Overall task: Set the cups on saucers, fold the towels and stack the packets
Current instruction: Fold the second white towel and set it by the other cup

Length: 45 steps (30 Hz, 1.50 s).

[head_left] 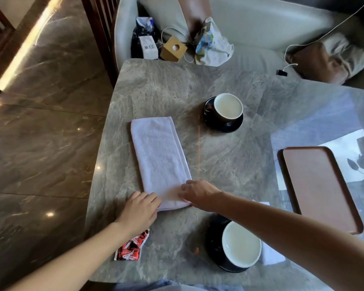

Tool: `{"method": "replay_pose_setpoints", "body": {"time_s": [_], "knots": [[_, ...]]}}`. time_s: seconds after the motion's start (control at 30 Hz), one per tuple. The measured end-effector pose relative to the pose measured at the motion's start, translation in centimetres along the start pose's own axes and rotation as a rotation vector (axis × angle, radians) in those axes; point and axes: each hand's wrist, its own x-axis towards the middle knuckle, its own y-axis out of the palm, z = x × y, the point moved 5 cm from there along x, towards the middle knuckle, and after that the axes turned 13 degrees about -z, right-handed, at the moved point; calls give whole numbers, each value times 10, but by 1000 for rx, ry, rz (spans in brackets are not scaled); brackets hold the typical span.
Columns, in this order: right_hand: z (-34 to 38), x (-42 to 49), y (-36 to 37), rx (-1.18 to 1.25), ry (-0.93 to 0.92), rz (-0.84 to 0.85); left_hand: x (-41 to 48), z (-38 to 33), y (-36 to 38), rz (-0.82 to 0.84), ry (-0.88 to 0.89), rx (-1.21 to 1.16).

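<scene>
While both hands pinch the near end of the long white terry towel [159, 158], left hand [140, 208] and right hand [198, 195] closed on its two corners, a careless lift could skew the fold or sweep the near black cup [241, 244]. The polished grey marble table [229, 160] reflects a window; cushioned seating stands beyond.

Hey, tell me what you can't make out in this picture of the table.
Head view only:
- Near saucer: mostly covered by its cup and the right forearm.
- Red packet: partly under the left wrist; print too small to read.
- White thing right of the near cup: mostly hidden by the right arm.
- Towel near corners: covered by left hand and right hand; grip unclear.
- Bags on the seat: blurred.
</scene>
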Motion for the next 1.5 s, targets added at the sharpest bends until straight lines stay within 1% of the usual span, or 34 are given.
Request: {"method": "replay_pose_setpoints", "body": {"time_s": [0.07, 0.13, 0.17, 0.27, 0.37, 0.5, 0.6, 0.67, 0.73, 0.8, 0.87, 0.9, 0.93, 0.97, 1.03, 1.1, 1.13, 1.2, 1.27, 1.4, 1.5], "knots": [[1, 1, 0, -2, 25, -7, 1, 4, -4, -21, -72, -80], [0, 0, 2, 24, 57, -43, 1, 13, -5, -54, -240, -225], [-1, -2, 4, 40, 71, -70, 0, 18, -4, -44, -324, -281], [-2, -7, 11, 63, 120, -136, -4, 25, -1, -78, -390, -373], [-4, -10, 16, 64, 220, -172, -8, 28, 3, -69, -444, -427], [-9, -12, 12, 151, 312, -240, -12, 28, 10, -41, -420, -432], [-17, -18, 4, 165, 329, -320, -17, 26, 9, -40, -341, -374], [-20, -24, 2, 173, 308, -370, -24, 22, 9, -50, -297, -267], [-19, -29, 0, 179, 241, -418, -29, 16, 9, -62, -290, -174], [-14, -33, -1, 217, 187, -449, -29, 8, 3, -96, -274, -141], [-11, -37, 0, 266, 185, -433, -26, 1, -1, -142, -257, -157], [-11, -38, 1, 290, 203, -410, -26, -1, -1, -133, -291, -203], [-11, -41, 3, 315, 233, -382, -26, 0, 0, -100, -372, -265], [-12, -43, 5, 341, 270, -358, -28, 1, 4, -45, -487, -341], [-12, -49, 10, 409, 348, -314, -31, -1, 14, 117, -700, -584], [-11, -53, 17, 499, 415, -258, -32, -9, 21, 197, -782, -847], [-12, -55, 19, 549, 441, -228, -32, -12, 20, 208, -806, -938], [-15, -56, 22, 630, 467, -204, -33, -10, 19, 206, -861, -1043], [-20, -55, 18, 702, 502, -254, -32, -4, 15, 142, -903, -1107], [-35, -43, -3, 902, 654, -492, -12, 22, 1, -158, -954, -1101], [-48, -30, -13, 951, 770, -640, 14, 45, 0, -341, -987, -1121]]}}
